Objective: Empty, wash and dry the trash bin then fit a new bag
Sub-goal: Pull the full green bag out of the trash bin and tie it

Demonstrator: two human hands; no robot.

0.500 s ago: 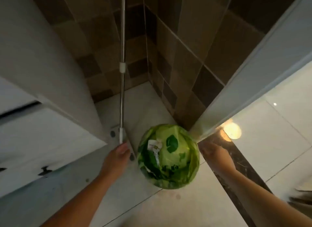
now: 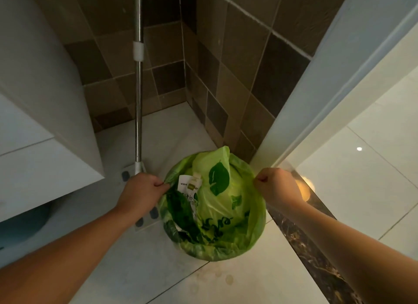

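Left hand (image 2: 141, 188), right hand (image 2: 277, 186) pinching green bag (image 2: 226, 213) rim, opposite sides

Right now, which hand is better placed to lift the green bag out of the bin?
Neither alone. The left hand pinches the green bag at its left rim and the right hand pinches the right rim, so lifting with both looks best.
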